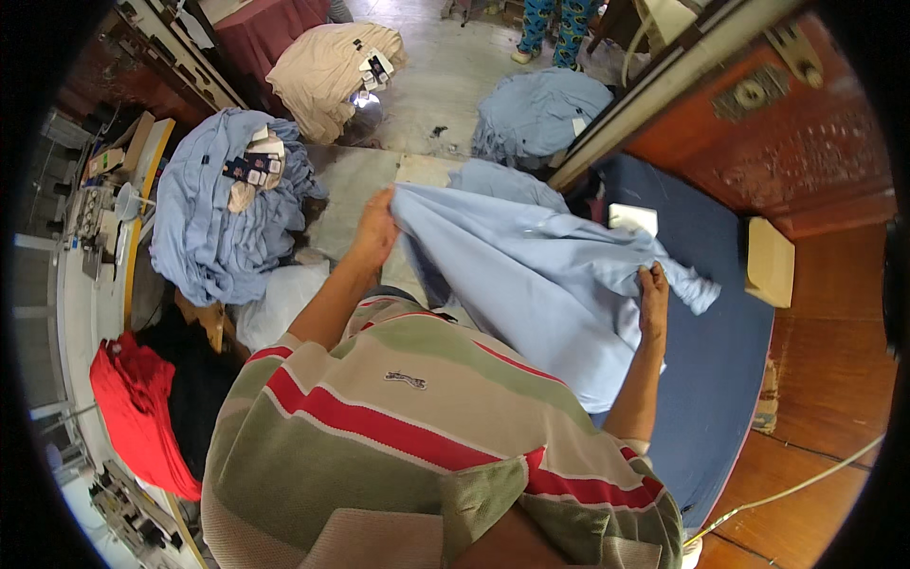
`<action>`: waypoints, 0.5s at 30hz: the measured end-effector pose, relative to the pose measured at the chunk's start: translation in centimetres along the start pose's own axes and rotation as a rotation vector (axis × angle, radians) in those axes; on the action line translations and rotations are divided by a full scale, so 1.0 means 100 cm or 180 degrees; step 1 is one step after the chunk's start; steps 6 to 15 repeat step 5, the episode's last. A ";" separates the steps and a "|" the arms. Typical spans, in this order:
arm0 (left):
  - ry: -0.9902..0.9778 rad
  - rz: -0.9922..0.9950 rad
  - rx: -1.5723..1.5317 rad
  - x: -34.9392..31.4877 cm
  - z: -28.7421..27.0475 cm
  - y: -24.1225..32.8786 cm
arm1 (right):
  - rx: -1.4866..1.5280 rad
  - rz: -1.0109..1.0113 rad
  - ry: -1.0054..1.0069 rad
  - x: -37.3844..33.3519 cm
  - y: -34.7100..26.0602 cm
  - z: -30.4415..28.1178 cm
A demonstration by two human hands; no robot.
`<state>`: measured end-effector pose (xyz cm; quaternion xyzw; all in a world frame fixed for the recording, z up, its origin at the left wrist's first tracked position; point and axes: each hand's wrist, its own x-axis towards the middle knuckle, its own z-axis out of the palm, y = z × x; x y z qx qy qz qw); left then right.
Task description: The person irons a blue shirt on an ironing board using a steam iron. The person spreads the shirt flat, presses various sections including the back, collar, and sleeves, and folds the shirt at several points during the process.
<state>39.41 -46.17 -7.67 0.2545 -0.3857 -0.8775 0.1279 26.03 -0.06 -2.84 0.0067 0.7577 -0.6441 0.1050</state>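
A light blue garment (531, 275) is stretched out between my two hands, its cloth draping in folds toward my body and over the dark blue padded surface (706, 379) at my right. My left hand (379, 228) is closed on one upper corner of the cloth. Farther right, my right hand (654, 289) pinches the garment near a narrow, sleeve-like end that sticks out past the fingers. What kind of garment it is, I cannot tell for sure. More light blue cloth (507, 183) lies just behind it.
Tagged light blue garments (227, 223) are heaped at the left, beige ones (327, 81) beyond. Another blue pile (540, 114) lies by the door frame. Red cloth (142, 408) hangs near the left-hand sewing table. A white box (632, 219) rests on the padded surface. Someone in patterned trousers (555, 30) stands far off.
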 end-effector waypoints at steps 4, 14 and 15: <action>0.0545 0.0516 -0.0315 0.095 -0.063 0.100 | 0.1617 -0.0608 0.0351 0.032 -0.064 0.140; 0.0263 0.0603 -0.0095 0.122 -0.073 0.130 | 0.1574 -0.0588 0.0361 0.043 -0.071 0.162; 0.0263 0.0603 -0.0095 0.122 -0.073 0.130 | 0.1574 -0.0588 0.0361 0.043 -0.071 0.162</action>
